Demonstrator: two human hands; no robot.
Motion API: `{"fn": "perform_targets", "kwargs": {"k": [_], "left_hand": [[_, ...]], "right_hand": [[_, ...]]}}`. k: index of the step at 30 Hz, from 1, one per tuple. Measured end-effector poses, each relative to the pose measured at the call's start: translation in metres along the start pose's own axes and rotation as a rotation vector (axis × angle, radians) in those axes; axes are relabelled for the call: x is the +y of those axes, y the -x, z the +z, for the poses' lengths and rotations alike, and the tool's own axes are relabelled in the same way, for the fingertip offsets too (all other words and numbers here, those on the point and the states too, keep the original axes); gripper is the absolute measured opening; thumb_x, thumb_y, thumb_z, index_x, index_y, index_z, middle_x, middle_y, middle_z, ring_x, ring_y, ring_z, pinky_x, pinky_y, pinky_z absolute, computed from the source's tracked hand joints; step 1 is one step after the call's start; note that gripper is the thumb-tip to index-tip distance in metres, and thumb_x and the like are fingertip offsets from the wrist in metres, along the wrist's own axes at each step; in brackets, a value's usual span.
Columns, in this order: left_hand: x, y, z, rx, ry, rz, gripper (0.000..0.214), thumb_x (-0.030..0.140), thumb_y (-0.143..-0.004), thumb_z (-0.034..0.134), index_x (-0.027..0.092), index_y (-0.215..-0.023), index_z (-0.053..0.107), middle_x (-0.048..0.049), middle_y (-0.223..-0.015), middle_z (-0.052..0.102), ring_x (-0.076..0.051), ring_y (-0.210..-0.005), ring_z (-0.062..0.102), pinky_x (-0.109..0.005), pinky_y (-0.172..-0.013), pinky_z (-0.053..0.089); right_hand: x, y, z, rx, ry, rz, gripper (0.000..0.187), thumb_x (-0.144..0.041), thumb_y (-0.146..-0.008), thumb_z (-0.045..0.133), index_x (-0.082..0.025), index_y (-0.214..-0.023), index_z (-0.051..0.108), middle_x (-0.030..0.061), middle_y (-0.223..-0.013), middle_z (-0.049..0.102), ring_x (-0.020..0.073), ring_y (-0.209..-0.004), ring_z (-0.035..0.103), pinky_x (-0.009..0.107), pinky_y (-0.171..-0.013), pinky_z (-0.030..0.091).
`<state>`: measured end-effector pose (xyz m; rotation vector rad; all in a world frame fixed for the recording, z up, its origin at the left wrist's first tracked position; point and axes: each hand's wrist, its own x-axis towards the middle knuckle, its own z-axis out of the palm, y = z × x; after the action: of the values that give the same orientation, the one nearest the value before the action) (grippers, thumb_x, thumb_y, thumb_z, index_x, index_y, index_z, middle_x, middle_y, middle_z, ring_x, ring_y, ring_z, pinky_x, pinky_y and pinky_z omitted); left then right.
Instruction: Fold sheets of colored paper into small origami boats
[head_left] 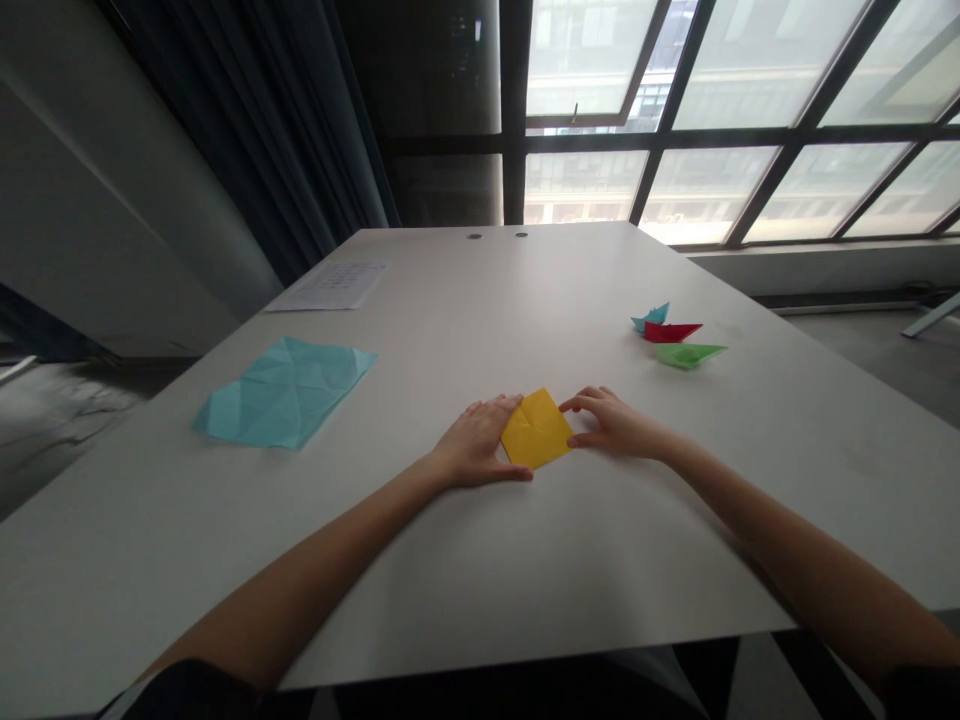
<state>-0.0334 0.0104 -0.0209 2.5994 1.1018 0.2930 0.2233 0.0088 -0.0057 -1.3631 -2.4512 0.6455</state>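
Observation:
A small square of folded yellow paper point(537, 432) lies flat on the white table in front of me, one corner pointing away. Against its left side rests my left hand point(480, 443), fingers stretched along the upper left edge and thumb spread out below the lower left edge. My right hand point(609, 424) is at the paper's right side. Its index finger and thumb are apart, their tips at or very near the right edge. Neither hand is wrapped round the paper.
On the left of the table point(420, 560) lies a creased light blue sheet point(289, 395), with a printed white page point(328, 287) behind it. Three folded paper boats sit at the right: blue point(651, 318), red point(670, 332) and green point(688, 355). Windows stand beyond.

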Motion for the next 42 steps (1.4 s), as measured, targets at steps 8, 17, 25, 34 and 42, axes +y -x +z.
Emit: {"fn": "perform_targets", "kwargs": {"k": [8, 17, 25, 34, 42], "left_hand": [[-0.001, 0.003, -0.002, 0.217, 0.082, 0.076, 0.104, 0.067, -0.058, 0.058, 0.015, -0.137, 0.014, -0.0181, -0.137, 0.031, -0.032, -0.126, 0.027, -0.048, -0.103, 0.019], [0.0, 0.005, -0.007, 0.488, 0.576, -0.052, 0.066, 0.044, -0.074, 0.057, 0.015, -0.128, 0.035, -0.0089, -0.096, 0.064, -0.023, -0.099, 0.056, -0.041, -0.097, 0.028], [0.016, -0.001, -0.013, 0.394, 0.945, -0.118, 0.054, 0.033, -0.068, 0.067, 0.017, -0.116, 0.049, -0.0039, -0.08, 0.064, -0.016, -0.076, 0.059, -0.031, -0.079, 0.043], [0.041, 0.0, -0.017, 0.293, 1.501, -0.066, 0.045, 0.022, -0.067, 0.07, 0.022, -0.106, 0.048, -0.0045, -0.092, 0.062, -0.012, -0.072, 0.06, -0.028, -0.071, 0.047], [0.048, -0.001, -0.016, 0.272, 1.71, -0.229, 0.025, 0.021, -0.063, 0.071, 0.013, -0.087, 0.068, -0.004, -0.072, 0.066, -0.011, -0.066, 0.059, -0.027, -0.074, 0.046]], "right_hand": [[-0.014, -0.007, 0.017, 0.231, -0.271, 0.043, 0.017, -0.025, -0.071, 0.058, -0.02, -0.087, 0.053, 0.0017, -0.083, 0.06, 0.0142, -0.069, 0.052, 0.029, -0.064, 0.044], [-0.017, -0.013, 0.022, 0.406, -0.883, 0.007, 0.021, -0.034, -0.075, 0.058, -0.021, -0.087, 0.046, 0.0001, -0.083, 0.052, 0.0124, -0.075, 0.054, 0.026, -0.062, 0.048], [-0.018, -0.014, 0.018, 0.546, -0.951, 0.027, 0.023, -0.035, -0.072, 0.061, -0.022, -0.085, 0.047, -0.0002, -0.086, 0.053, 0.0122, -0.078, 0.055, 0.024, -0.063, 0.05], [-0.018, -0.015, 0.023, 0.722, -1.0, 0.082, 0.024, -0.034, -0.07, 0.064, -0.023, -0.085, 0.05, -0.0019, -0.08, 0.053, 0.0123, -0.075, 0.056, 0.026, -0.067, 0.05], [-0.019, -0.019, 0.03, 0.683, -1.088, 0.099, 0.028, -0.035, -0.069, 0.065, -0.025, -0.09, 0.049, -0.0025, -0.082, 0.053, 0.012, -0.078, 0.055, 0.026, -0.069, 0.048]]}}
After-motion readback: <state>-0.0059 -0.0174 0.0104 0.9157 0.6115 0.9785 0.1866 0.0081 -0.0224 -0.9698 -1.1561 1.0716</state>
